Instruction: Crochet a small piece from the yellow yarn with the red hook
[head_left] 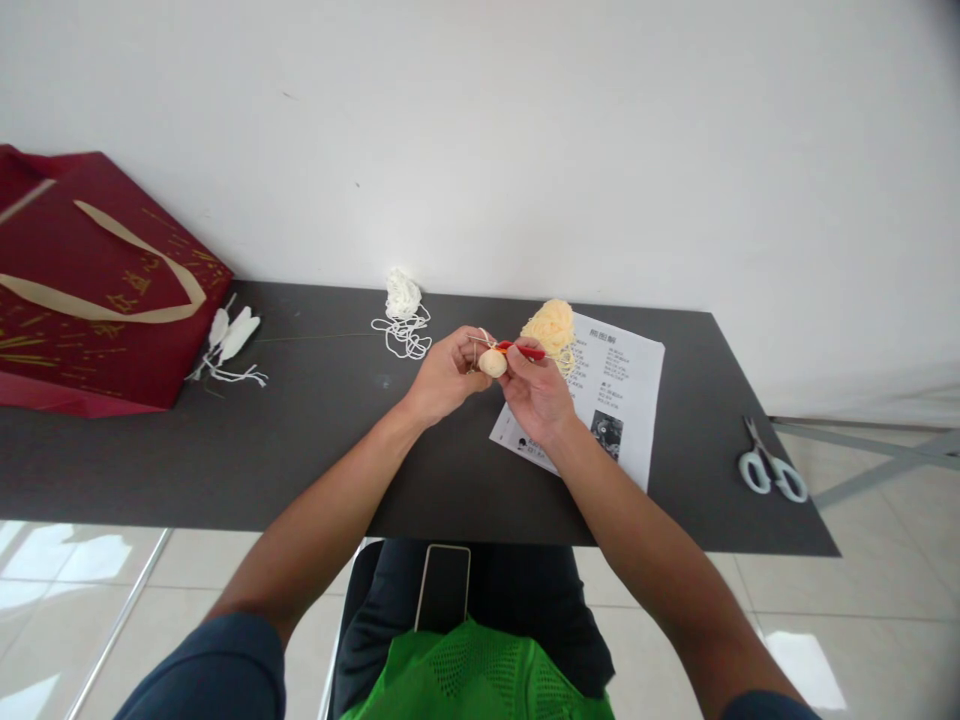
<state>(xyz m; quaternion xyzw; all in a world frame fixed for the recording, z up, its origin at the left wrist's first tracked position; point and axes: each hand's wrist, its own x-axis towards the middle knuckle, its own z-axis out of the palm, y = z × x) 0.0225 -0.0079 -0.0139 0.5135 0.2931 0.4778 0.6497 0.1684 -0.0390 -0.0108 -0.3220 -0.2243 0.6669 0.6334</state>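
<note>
Both hands meet above the middle of the dark table. My left hand [448, 375] pinches a small, round, cream crochet piece [493, 363], with a strand of yarn running over its fingers. In my right hand [538, 392] is a crochet hook with a red handle [529, 350], its tip pointing left at the top of the piece. Whether the tip sits inside a stitch is too small to tell. Just behind my right hand lies a loose ball of pale yellow yarn [551, 325], resting partly on printed sheets [634, 380].
White yarn [403, 297] lies in a tangle near the wall. White crocheted pieces [232, 335] with loose ends lie beside a dark red gift bag [97, 290] on the left. Scissors [770, 465] rest near the table's right edge. A phone [442, 590] is on my lap.
</note>
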